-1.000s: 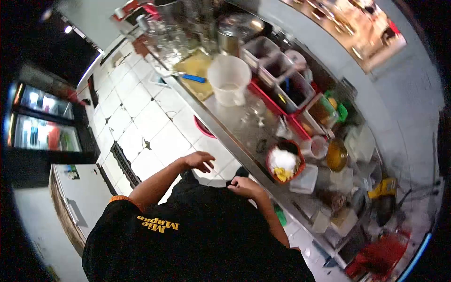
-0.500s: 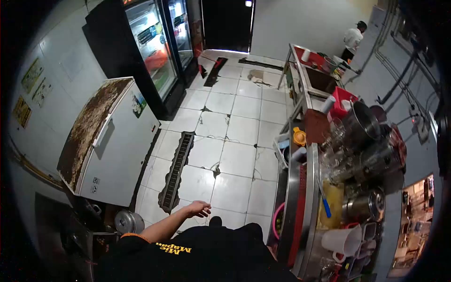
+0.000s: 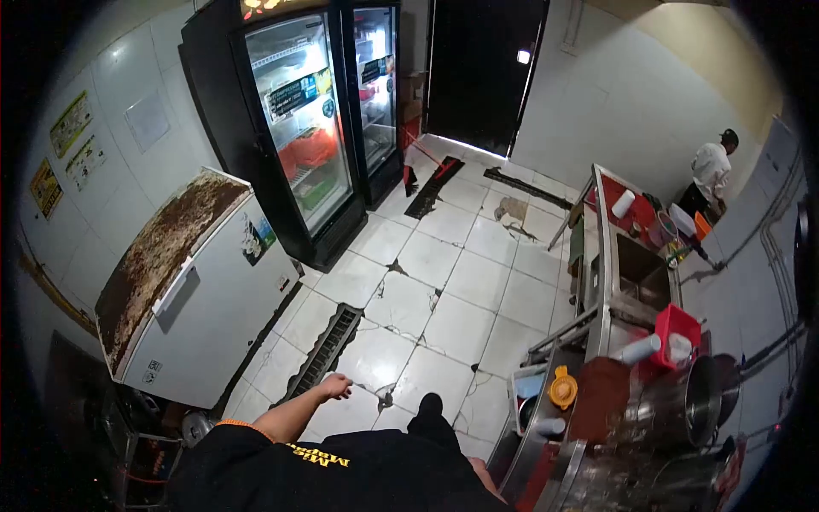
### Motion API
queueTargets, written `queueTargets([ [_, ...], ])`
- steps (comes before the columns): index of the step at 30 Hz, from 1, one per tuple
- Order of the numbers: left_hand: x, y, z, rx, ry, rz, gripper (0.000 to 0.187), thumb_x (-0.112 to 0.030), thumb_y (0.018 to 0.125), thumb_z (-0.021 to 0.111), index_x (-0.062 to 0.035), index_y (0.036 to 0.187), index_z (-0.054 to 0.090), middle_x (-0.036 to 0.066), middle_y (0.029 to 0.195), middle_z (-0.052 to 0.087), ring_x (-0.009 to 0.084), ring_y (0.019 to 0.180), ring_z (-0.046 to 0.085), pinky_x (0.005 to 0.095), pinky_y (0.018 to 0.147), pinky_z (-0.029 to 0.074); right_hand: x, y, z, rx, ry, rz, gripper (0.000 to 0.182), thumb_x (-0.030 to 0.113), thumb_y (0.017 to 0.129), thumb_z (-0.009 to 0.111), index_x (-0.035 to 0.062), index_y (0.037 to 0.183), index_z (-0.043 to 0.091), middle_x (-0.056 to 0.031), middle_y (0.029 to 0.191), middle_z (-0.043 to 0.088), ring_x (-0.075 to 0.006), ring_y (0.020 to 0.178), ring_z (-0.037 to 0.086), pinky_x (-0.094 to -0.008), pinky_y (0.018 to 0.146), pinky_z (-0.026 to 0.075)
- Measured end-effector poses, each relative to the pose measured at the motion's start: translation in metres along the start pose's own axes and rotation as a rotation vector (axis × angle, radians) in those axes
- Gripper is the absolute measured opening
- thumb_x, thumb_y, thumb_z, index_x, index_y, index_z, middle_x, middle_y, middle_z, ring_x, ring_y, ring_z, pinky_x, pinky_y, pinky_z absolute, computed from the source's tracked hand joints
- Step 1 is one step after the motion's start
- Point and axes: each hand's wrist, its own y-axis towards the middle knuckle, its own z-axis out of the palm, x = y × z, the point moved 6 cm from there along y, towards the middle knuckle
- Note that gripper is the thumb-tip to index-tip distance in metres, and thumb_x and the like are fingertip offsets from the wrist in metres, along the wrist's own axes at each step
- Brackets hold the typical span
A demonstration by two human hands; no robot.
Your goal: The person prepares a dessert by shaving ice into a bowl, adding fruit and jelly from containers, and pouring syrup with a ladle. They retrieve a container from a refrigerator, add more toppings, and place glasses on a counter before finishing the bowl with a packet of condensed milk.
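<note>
My left hand [image 3: 335,386] hangs in the air over the white tiled floor [image 3: 375,354], near a long floor drain grate [image 3: 328,346]. It holds nothing, and its fingers are loosely bent and apart. Of my right arm [image 3: 485,474], only a strip of skin shows at the right side of my black shirt [image 3: 367,469]; the fingers are hidden. That arm is nearest to the steel counter [image 3: 559,469]. One dark shoe [image 3: 431,404] reaches forward on the tiles.
On the left stand a rusty-topped chest freezer [image 3: 200,290] and glass-door fridges [image 3: 303,128]. Along the right run a sink [image 3: 644,273], an orange juicer [image 3: 562,388], a red basket [image 3: 678,328] and a large pot [image 3: 682,401]. A person [image 3: 710,171] stands at the far right.
I have moved forward, with the sink and fridges now closer. The view has turned somewhat left. My left hand's fingers are more bent, and one foot has come forward.
</note>
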Motion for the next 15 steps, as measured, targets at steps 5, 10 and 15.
queueTargets([
  [5, 0.003, 0.018, -0.056, -0.115, 0.119, -0.278, 0.042, -0.024, 0.088, 0.054, 0.0102, 0.112, 0.056, 0.019, 0.089, 0.067, 0.0296, 0.070, 0.067, 0.0415, 0.061, 0.055, 0.031, 0.154, -0.116, 0.489, 0.439, 0.885, 0.024, 0.029, 0.091, 0.052, 0.0109, 0.102, 0.063, -0.0126, 0.095, 0.068, -0.0212, 0.076, 0.066, -0.0363, 0.058, 0.051],
  [10, 0.000, 0.074, -0.053, -0.092, -0.159, -0.496, 0.031, -0.024, 0.087, 0.052, -0.0023, 0.108, 0.061, 0.015, 0.100, 0.069, 0.0248, 0.082, 0.069, 0.0380, 0.066, 0.053, 0.100, 0.345, -0.261, 0.219, 0.531, 0.739, 0.020, 0.024, 0.092, 0.054, 0.0091, 0.104, 0.058, -0.0094, 0.087, 0.067, -0.0153, 0.068, 0.063, -0.0316, 0.049, 0.048],
  [15, 0.002, 0.195, -0.170, -0.129, 0.248, -0.170, 0.029, -0.022, 0.082, 0.056, -0.0044, 0.104, 0.063, 0.015, 0.093, 0.067, 0.0278, 0.079, 0.066, 0.0412, 0.065, 0.051, 0.051, 0.498, -0.287, 0.166, 0.710, 0.740, 0.026, 0.028, 0.092, 0.054, 0.0073, 0.107, 0.056, -0.0132, 0.089, 0.067, -0.0237, 0.071, 0.064, -0.0378, 0.054, 0.050],
])
